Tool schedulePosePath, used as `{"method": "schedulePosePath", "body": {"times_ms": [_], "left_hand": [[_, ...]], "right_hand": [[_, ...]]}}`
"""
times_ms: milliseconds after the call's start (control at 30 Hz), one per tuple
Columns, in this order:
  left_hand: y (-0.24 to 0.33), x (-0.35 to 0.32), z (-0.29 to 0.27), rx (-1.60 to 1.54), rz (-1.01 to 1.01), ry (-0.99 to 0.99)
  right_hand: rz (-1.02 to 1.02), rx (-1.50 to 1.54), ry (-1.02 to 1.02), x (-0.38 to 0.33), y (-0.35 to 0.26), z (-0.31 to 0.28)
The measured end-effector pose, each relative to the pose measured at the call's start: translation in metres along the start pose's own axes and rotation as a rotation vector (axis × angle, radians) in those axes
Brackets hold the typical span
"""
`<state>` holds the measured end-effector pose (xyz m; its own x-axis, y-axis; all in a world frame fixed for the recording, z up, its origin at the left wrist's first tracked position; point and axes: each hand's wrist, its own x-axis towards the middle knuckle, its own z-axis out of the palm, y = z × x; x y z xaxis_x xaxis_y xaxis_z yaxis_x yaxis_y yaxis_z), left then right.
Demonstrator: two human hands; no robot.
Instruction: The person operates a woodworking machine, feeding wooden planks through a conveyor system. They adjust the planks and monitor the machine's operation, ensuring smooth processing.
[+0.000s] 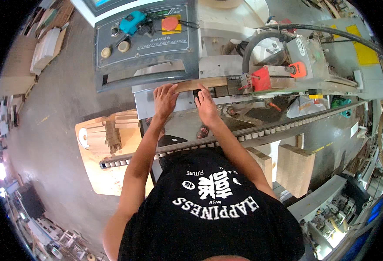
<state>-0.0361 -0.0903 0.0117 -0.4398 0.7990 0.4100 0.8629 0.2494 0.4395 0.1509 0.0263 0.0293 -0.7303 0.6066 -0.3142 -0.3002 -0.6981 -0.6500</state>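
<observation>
A narrow wooden strip (pixel 206 82) lies on the metal infeed ledge of the edge banding machine (pixel 217 65), its right part running toward the dark feed track. My left hand (pixel 165 100) is at the strip's left end, with bent fingers and the thumb against it. Just to the right, my right hand (pixel 205 105) has its fingers stretched out, the tips touching the strip's near edge. Its palm side is partly hidden. The control panel (pixel 145 43) stands beyond my left hand, with knobs, a red button and a teal tool on it.
A roller rail (pixel 261 132) crosses between my body and the machine. Stacked wood pieces (pixel 102 138) sit on a light board (pixel 91 172) at the left. Larger wood blocks (pixel 293 169) stand at right. Red guards (pixel 261 79) and a black hose (pixel 254 43) are on the machine.
</observation>
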Motion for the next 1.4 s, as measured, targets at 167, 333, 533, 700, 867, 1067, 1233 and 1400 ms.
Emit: {"method": "schedulePosePath", "body": {"times_ms": [167, 333, 533, 700, 867, 1067, 1233, 1400], "left_hand": [[-0.024, 0.001, -0.019, 0.099, 0.197, -0.108], [-0.011, 0.008, -0.009, 0.143, 0.206, -0.186], [0.027, 0.023, 0.022, 0.147, 0.173, -0.226], [0.058, 0.038, 0.046, 0.116, 0.203, -0.247], [0.088, 0.061, 0.069, 0.145, 0.349, -0.229], [0.125, 0.079, 0.096, 0.135, 0.355, -0.282], [0.147, 0.091, 0.122, 0.154, 0.200, -0.264], [0.126, 0.092, 0.126, 0.033, 0.138, -0.104]], "right_hand": [[-0.015, -0.022, 0.000, 0.005, 0.006, 0.004], [-0.103, -0.029, 0.083, 0.003, 0.001, 0.003], [-0.247, -0.012, 0.186, 0.005, -0.021, -0.027], [-0.332, 0.047, 0.273, 0.006, -0.039, -0.044], [-0.287, -0.051, 0.364, 0.001, -0.068, -0.057], [-0.192, -0.749, 0.163, -0.095, -0.131, -0.035], [-0.098, -1.776, 0.225, -0.225, -0.209, -0.048], [0.370, -2.000, 0.600, -0.354, -0.229, -0.097]]}}
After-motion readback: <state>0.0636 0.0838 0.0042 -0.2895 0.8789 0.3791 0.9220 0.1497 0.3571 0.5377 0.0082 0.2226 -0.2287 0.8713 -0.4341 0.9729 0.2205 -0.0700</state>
